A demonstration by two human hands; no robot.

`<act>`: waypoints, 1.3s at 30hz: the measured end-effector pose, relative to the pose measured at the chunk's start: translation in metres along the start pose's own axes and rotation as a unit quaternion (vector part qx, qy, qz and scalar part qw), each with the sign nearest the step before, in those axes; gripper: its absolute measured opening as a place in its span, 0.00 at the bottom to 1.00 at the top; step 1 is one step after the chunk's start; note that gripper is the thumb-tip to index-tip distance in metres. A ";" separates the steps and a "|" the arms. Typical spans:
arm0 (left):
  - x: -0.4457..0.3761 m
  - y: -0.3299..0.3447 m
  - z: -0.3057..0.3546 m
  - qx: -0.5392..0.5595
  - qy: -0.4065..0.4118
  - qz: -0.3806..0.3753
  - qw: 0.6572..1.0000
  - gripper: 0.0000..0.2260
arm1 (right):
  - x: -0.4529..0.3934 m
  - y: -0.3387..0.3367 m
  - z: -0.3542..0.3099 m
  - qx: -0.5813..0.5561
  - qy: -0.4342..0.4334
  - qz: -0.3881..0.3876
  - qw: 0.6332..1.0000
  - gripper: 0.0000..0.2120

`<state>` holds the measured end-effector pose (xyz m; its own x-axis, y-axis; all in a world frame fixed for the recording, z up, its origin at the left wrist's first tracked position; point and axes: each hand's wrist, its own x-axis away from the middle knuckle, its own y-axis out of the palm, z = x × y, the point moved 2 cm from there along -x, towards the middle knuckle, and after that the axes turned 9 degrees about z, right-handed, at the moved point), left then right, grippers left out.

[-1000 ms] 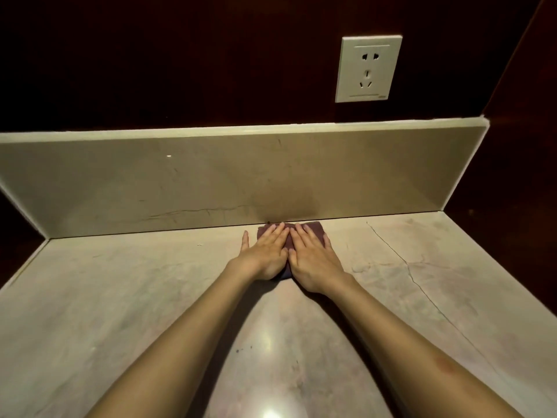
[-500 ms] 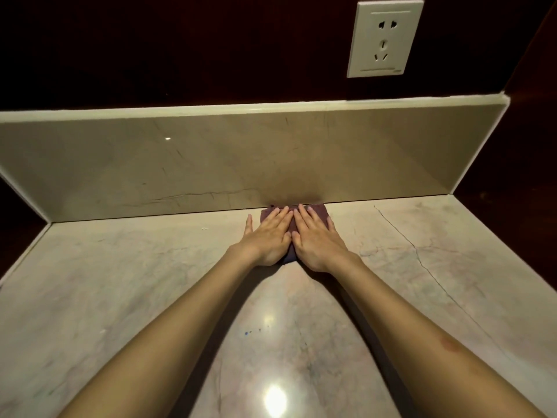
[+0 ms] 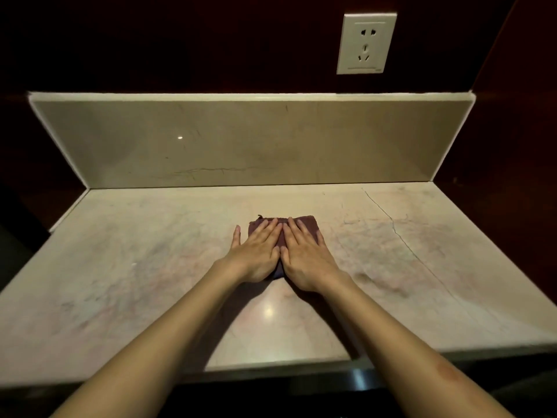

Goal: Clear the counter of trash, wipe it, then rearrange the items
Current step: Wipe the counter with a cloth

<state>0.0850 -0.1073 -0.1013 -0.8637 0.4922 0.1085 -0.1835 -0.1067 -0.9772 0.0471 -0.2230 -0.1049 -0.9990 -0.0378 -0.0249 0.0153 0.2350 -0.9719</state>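
My left hand and right hand press flat, fingers straight, on the cloth mid-tabletop, spreading pressure for wiping.

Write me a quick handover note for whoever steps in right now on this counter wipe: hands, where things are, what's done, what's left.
Left hand: flat, fingers straight, pressing on the cloth.
Right hand: the same, flat on the cloth beside the left, index fingers nearly touching.
Cloth: dark, folded, lying mid-counter, apart from the backsplash.
Done: no trash shows on the counter.
In progress: wiping. A dull smudge shows on the stone to the right of the right wrist.
Left: finish the wipe, then rearrange the items; none are in view, so they will have to be brought back. A wall socket sits above the backsplash.
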 end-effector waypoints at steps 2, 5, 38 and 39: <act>0.019 0.004 0.006 -0.001 -0.005 0.000 1.000 0.24 | 0.020 0.000 -0.004 0.001 -0.005 0.000 1.000 0.27; 0.046 0.010 0.015 -0.004 -0.010 -0.002 1.000 0.24 | 0.048 0.000 -0.010 -0.007 -0.013 -0.004 1.000 0.27; 0.119 0.014 0.028 0.004 -0.028 0.019 0.999 0.23 | 0.109 0.012 -0.039 -0.014 -0.022 0.039 0.999 0.41; 0.108 0.012 0.022 -0.002 -0.026 0.017 1.000 0.23 | 0.097 0.012 -0.038 -0.016 -0.019 0.036 0.999 0.37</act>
<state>-0.0207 -0.0750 -0.0970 -0.8928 0.4426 0.0843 -0.1516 -0.1188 -0.9813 -0.0516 -0.1865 -0.1099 -0.9929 -0.0571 -0.1044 0.0854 0.2694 -0.9593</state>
